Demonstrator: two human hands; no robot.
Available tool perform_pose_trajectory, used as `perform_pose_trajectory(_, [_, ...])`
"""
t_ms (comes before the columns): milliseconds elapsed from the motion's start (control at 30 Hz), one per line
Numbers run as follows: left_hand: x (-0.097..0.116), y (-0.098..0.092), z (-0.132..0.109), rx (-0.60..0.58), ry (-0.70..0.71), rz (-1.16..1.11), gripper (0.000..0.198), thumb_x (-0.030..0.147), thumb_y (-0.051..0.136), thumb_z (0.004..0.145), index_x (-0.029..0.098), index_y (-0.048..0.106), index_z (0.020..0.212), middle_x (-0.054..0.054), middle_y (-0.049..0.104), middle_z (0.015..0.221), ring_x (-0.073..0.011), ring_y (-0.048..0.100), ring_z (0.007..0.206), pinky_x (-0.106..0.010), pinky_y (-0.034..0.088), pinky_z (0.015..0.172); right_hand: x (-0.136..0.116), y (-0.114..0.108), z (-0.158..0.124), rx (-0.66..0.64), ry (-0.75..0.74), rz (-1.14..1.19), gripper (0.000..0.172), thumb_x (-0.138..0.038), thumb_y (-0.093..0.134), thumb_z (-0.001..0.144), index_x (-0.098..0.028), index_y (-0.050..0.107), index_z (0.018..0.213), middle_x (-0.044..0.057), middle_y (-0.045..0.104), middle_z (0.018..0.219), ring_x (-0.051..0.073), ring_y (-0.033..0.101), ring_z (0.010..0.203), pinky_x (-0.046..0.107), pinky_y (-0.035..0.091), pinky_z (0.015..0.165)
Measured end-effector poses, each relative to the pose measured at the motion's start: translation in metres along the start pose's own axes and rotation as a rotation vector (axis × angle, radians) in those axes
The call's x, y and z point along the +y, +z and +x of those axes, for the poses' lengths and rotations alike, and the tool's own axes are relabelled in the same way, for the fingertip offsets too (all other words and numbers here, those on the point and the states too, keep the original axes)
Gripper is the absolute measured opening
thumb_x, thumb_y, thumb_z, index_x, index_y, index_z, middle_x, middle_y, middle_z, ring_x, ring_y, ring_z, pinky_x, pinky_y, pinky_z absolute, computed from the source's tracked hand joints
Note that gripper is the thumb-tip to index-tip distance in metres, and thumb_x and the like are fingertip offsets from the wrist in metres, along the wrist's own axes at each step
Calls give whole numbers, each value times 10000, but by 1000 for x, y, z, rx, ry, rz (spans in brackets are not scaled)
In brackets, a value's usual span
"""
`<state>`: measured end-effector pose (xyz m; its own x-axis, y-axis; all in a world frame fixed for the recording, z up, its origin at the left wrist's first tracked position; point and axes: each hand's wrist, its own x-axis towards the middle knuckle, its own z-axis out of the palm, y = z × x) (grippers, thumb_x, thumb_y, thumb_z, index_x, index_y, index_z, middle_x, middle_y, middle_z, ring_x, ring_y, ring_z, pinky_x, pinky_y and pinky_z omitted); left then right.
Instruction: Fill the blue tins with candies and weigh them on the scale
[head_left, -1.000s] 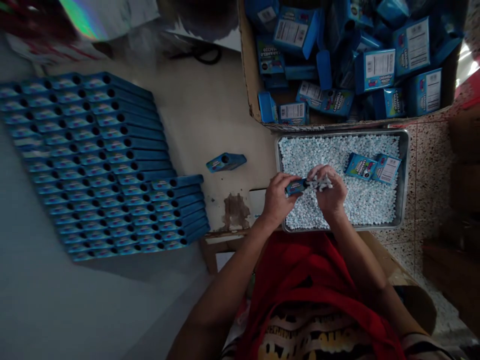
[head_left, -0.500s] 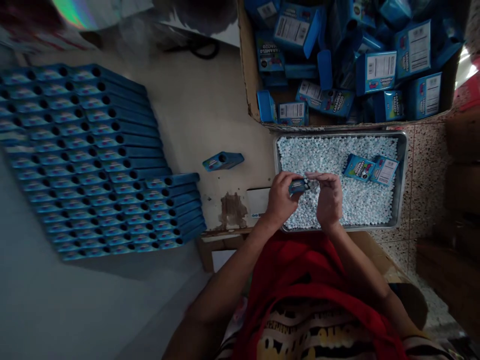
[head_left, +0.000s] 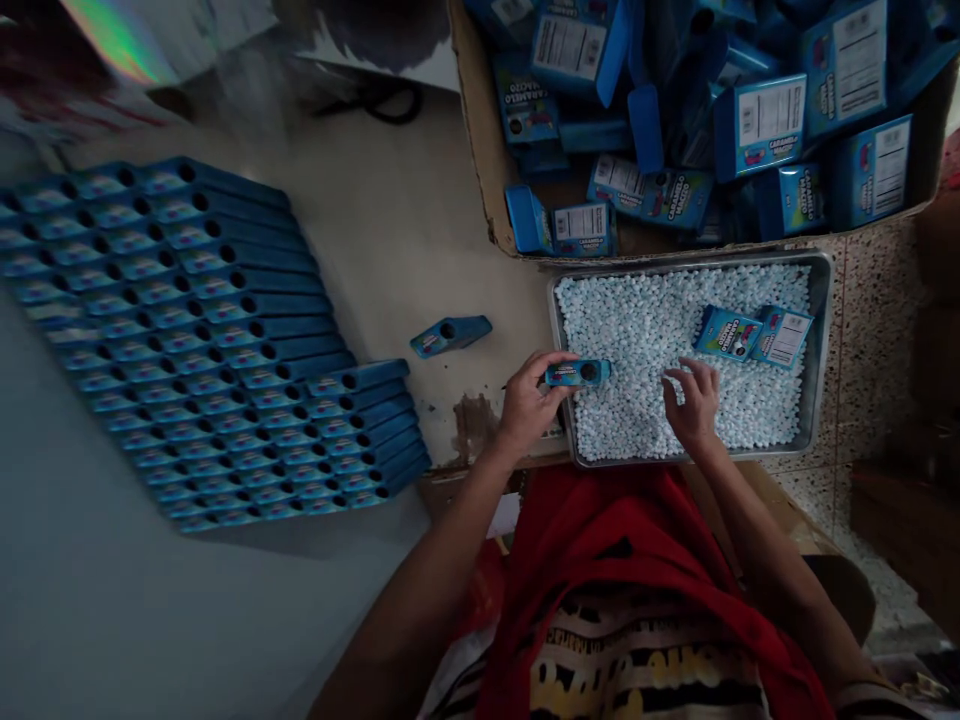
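Note:
My left hand [head_left: 529, 402] grips a small blue candy box [head_left: 576, 374] at the near left edge of the metal tray [head_left: 819, 350]. The box's holed end faces up. Over the tray, my right hand [head_left: 694, 404] is held with its fingers curved and apart, and I see nothing in it. Small white and pale blue candies [head_left: 637, 310] fill the tray. Two blue boxes, one with its front up [head_left: 727, 332] and one with its label up [head_left: 781, 336], lie on the candies to the right of my right hand.
A cardboard carton [head_left: 480, 150] full of blue boxes stands behind the tray. Tight rows of blue boxes [head_left: 225, 350] cover the table's left side. A single blue box [head_left: 451, 336] stands between them and the tray. Scissors-like black handles [head_left: 397, 104] lie farther back.
My hands have moved apart: the right has drawn away from the box to the right. My left hand has shifted left with the box, whose holed end now shows.

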<state>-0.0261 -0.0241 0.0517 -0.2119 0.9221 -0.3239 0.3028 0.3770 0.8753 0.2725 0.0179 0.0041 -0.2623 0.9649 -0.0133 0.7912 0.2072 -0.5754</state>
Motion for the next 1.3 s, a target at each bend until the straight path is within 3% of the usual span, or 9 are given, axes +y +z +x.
perform_pose_trajectory(233, [-9,-18,10,5,-140,-246,422,310,815,764,184,746,1161,-89,776,1192,-213,736,1067,-332,585,991,-14,28,40,-242,-133,-84,566,-500,590,1026,-208,579,1510,215,538,1578,392,464,1474,581,433,1164])
perform_pose_trajectory(400, [-7,-15,3,-17,-46,-200,345,280,768,815,201,752,1151,-100,764,1231,-243,724,1164,-375,589,1021,-20,55,50,-296,79,-52,369,-512,591,1029,-181,735,1105,185,723,1188,299,658,1062,416,514,935])
perform_pose_trajectory(533, [-3,-5,1,16,56,14,309,203,779,838,228,771,1146,-83,764,1189,-249,717,1152,-410,565,1066,-33,26,54,-257,407,457,342,-532,622,984,-205,660,893,17,664,749,160,555,626,274,462,627])
perform_pose_trajectory(633, [3,6,2,12,115,151,334,118,779,818,232,778,1131,-80,766,1166,-266,706,1146,-428,565,1051,-57,-9,52,-380,379,714,264,-475,736,909,-215,694,889,-17,663,729,133,533,575,248,428,564])
perform_pose_trajectory(733, [10,17,3,-28,160,225,371,68,759,809,230,776,1142,-74,764,1169,-274,694,1155,-436,558,1056,-87,-35,48,-410,140,572,67,-251,699,918,-229,760,935,22,731,879,169,642,739,269,490,685])
perform_pose_trajectory(867, [16,29,2,-75,200,252,366,81,774,821,238,765,1151,-65,767,1160,-270,691,1146,-425,557,1045,-122,-51,47,-498,-96,85,376,-25,511,942,-239,791,1074,96,749,1067,224,685,893,315,503,769])
perform_pose_trajectory(967, [18,36,1,-85,237,249,350,81,767,831,225,757,1151,-73,768,1157,-264,692,1130,-412,558,1023,-138,-54,45,-551,-123,-157,421,-33,492,971,-241,765,1214,139,742,1186,272,690,969,343,522,755])
perform_pose_trajectory(1133, [20,41,0,-124,254,239,391,25,727,783,210,757,1126,-79,766,1160,-267,688,1129,-433,567,1035,-134,-51,30,-434,-133,-88,420,-97,533,1006,-270,732,1333,142,724,1348,311,689,1133,408,580,903])
perform_pose_trajectory(1300, [18,29,0,-92,150,159,429,-11,689,760,222,766,1112,-66,769,1157,-257,709,1145,-422,578,1047,-85,-34,29,-89,-28,184,250,-327,557,1073,-281,774,1188,113,771,1205,290,714,1091,468,587,987])
